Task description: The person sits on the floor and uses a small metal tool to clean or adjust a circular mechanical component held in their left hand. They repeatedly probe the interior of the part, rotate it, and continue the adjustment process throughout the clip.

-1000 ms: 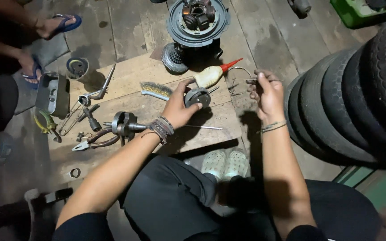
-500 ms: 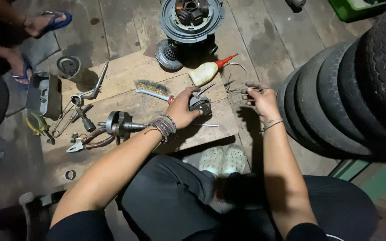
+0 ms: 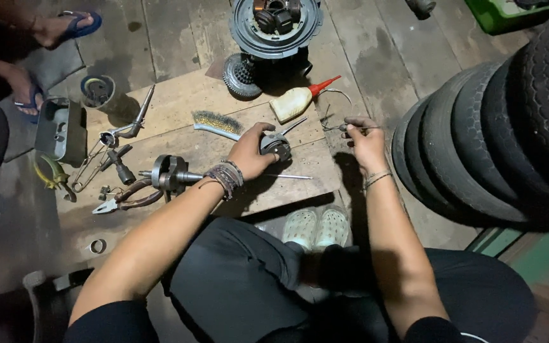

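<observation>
Compared with a moment ago, the left hand has clamped tighter over the round metal part at frame centre on the wooden board. Right hand pinches a thin wire tool, now closer in.

Wire brush and oil bottle with red spout on wooden board. Pliers beside crankshaft. Round engine housing at top, gear just below. Stacked tyres at right. Blue sandals at top left.
</observation>
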